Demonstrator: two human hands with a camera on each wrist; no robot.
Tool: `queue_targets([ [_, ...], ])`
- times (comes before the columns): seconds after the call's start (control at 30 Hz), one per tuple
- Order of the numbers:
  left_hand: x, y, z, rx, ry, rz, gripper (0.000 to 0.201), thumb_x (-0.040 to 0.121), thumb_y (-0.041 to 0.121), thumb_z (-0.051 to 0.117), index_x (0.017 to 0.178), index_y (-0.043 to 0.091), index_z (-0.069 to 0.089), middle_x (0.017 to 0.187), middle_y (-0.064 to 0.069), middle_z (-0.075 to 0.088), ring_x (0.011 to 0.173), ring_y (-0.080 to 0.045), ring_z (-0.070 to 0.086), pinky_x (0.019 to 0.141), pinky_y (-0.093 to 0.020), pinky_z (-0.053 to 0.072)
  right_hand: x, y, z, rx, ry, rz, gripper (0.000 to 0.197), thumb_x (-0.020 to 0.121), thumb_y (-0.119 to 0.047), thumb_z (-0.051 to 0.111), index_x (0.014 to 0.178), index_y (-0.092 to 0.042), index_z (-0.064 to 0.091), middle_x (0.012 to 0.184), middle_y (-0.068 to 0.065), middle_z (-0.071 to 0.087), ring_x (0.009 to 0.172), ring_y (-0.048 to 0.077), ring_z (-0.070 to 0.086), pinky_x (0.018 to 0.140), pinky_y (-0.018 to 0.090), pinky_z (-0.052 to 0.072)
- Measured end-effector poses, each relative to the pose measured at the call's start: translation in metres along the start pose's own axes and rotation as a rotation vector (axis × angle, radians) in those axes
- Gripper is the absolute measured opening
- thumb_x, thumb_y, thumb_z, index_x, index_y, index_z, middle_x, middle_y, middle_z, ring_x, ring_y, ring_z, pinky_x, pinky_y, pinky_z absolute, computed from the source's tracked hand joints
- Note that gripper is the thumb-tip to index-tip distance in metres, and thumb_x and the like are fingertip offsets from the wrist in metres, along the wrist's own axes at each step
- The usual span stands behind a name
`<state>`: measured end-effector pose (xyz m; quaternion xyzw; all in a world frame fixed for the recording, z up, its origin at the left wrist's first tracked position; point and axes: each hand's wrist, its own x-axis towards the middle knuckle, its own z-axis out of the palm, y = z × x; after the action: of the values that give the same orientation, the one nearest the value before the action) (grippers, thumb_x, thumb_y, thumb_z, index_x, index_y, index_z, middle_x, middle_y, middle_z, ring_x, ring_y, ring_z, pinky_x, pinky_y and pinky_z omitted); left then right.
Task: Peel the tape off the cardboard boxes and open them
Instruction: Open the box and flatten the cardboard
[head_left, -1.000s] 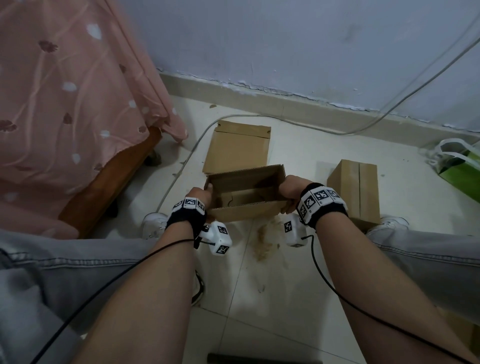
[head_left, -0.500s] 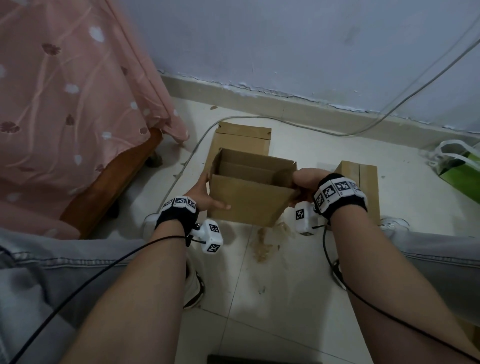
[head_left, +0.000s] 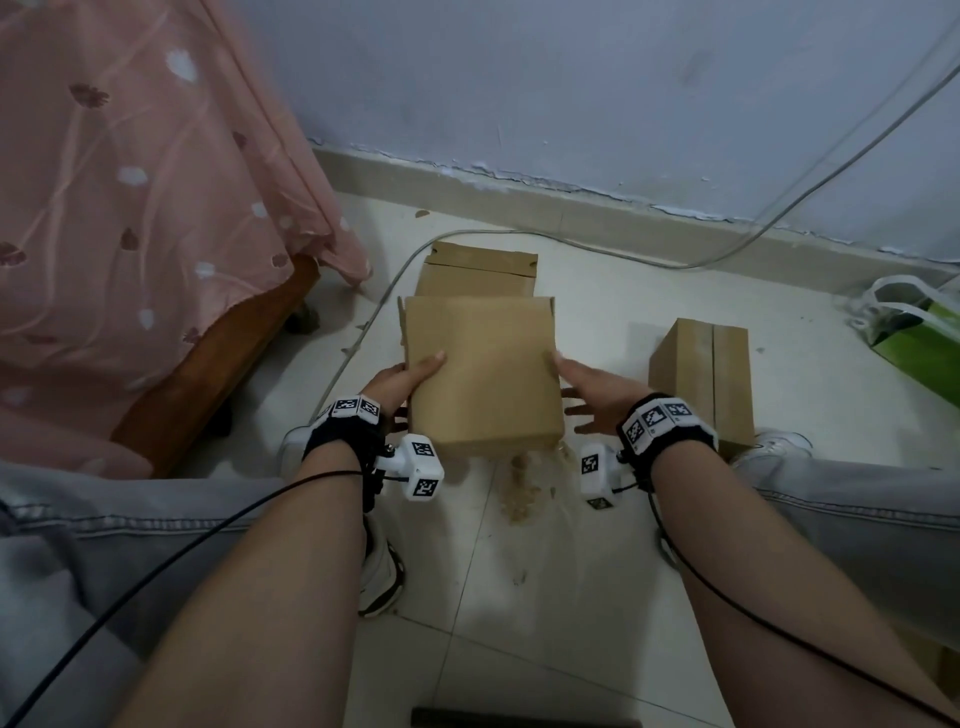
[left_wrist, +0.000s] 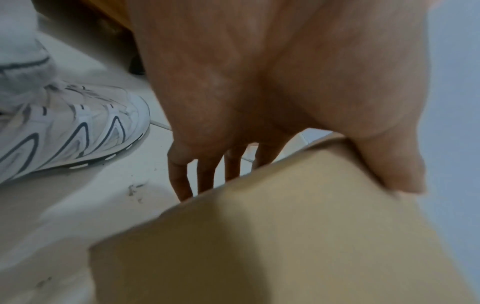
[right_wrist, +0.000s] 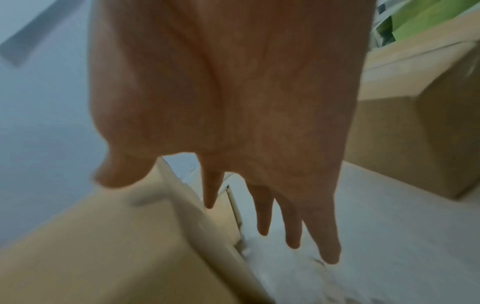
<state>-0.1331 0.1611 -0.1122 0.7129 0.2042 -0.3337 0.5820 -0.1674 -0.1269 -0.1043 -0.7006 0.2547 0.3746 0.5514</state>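
Now the opened cardboard box (head_left: 480, 374) has been tipped right over. A second ago its open mouth faced up, showing the inside; half a second ago it stood tilted between the hands; at this moment a plain, unbroken brown face looks up at the head camera, with the mouth turned away toward the wall at 12 o'clock.

Her or his left hand (head_left: 402, 379) grasps the box's left edge, thumb laid over the top face and the fingers (left_wrist: 182, 176) reaching down underneath. At 3 o'clock of the box, the right hand (head_left: 592, 392) has let go: its fingers (right_wrist: 263, 209) are straight and spread, just beside the right wall, not clasping it.

To my eye this box is finished and is being set aside, next to the flattened cardboard box (head_left: 478, 270) lying behind it at 12 o'clock. Well out at 3 o'clock stands the sealed cardboard box (head_left: 701, 374), its centre seam closed, so I'd judge that one is next. Whether tape covers that seam I cannot make out.
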Motion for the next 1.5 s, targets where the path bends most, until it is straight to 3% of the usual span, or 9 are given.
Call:
queue_targets([
  [0.2,-0.004,-0.001,0.005,-0.016,0.01,-0.067,0.077,0.078,0.077,0.055,0.128,0.018,0.052,0.116,-0.011,0.065,0.105,-0.03,0.063,0.094,-0.047,0.052,0.004,0.019,0.02,0.101,-0.098,-0.015,0.085,0.071,-0.07,0.066,0.143,-0.042,0.031,0.138,0.002,0.049,0.121,0.032,0.053,0.104,0.056,0.043],
  [0.43,-0.005,-0.004,0.008,0.1,-0.181,0.034,0.113,0.054,0.056,0.09,0.146,0.052,0.025,0.131,0.001,0.059,0.115,-0.026,0.063,0.097,-0.05,0.051,0.006,-0.001,0.009,0.333,0.02,0.096,0.069,0.08,-0.056,0.071,0.132,-0.018,0.047,0.121,0.015,0.056,0.104,0.04,0.061,0.083,0.058,0.054],
  [0.7,-0.015,0.015,0.021,-0.083,0.035,0.13,0.062,0.082,0.019,0.074,0.137,0.032,0.049,0.124,-0.007,0.06,0.104,-0.025,0.064,0.082,-0.048,0.059,-0.004,-0.014,0.013,0.265,-0.04,0.143,0.056,0.091,-0.056,0.055,0.123,-0.01,0.056,0.113,0.021,0.06,0.108,0.043,0.061,0.087,0.056,0.053],
  [0.8,-0.014,0.023,0.022,-0.086,0.134,0.076,0.042,0.081,0.017,0.062,0.123,0.024,0.056,0.118,-0.01,0.058,0.101,-0.034,0.061,0.071,-0.055,0.059,-0.011,-0.021,0.025,0.139,-0.039,0.162,0.063,0.092,-0.061,0.05,0.123,-0.006,0.054,0.106,0.021,0.066,0.092,0.037,0.066,0.07,0.045,0.058],
  [0.97,0.051,0.006,0.005,0.202,0.247,0.101,0.06,0.066,0.035,0.046,0.124,0.024,0.055,0.117,-0.013,0.063,0.101,-0.041,0.063,0.086,-0.054,0.055,-0.002,-0.042,0.032,-0.481,0.13,0.004,0.123,0.052,-0.091,0.055,0.15,-0.021,0.027,0.138,0.014,0.053,0.108,0.032,0.064,0.09,0.05,0.055],
  [1.07,0.054,0.007,0.001,0.143,0.269,0.072,0.035,0.068,0.034,0.052,0.101,0.022,0.058,0.112,-0.017,0.065,0.093,-0.042,0.066,0.08,-0.055,0.057,-0.011,-0.053,0.038,-0.65,0.131,-0.154,0.107,0.067,-0.074,0.067,0.153,-0.028,0.022,0.152,0.006,0.039,0.127,0.029,0.051,0.101,0.047,0.048],
  [1.2,-0.003,0.028,0.012,0.006,0.23,0.087,0.032,0.086,-0.001,0.047,0.112,0.013,0.057,0.101,-0.021,0.067,0.082,-0.042,0.07,0.069,-0.05,0.061,-0.008,-0.056,0.04,-0.77,0.292,-0.258,0.094,0.073,-0.044,0.08,0.149,-0.022,0.03,0.145,0.01,0.032,0.122,0.032,0.051,0.101,0.039,0.046],
  [1.37,-0.002,0.02,0.011,0.01,0.198,0.049,0.059,0.087,-0.014,0.044,0.139,0.013,0.047,0.111,-0.023,0.066,0.083,-0.041,0.071,0.071,-0.048,0.061,0.002,-0.05,0.038,-0.756,0.371,-0.405,0.039,0.087,-0.043,0.066,0.111,-0.013,0.067,0.106,0.01,0.067,0.095,0.025,0.063,0.084,0.036,0.053],
  [1.5,0.0,0.012,0.004,0.025,0.134,0.033,0.071,0.086,-0.02,0.044,0.145,0.02,0.044,0.116,-0.022,0.065,0.088,-0.039,0.071,0.075,-0.048,0.061,0.005,-0.045,0.029,-0.533,0.337,-0.373,0.049,0.088,-0.057,0.06,0.074,-0.01,0.064,0.067,0.004,0.059,0.061,0.017,0.055,0.062,0.028,0.047],
])
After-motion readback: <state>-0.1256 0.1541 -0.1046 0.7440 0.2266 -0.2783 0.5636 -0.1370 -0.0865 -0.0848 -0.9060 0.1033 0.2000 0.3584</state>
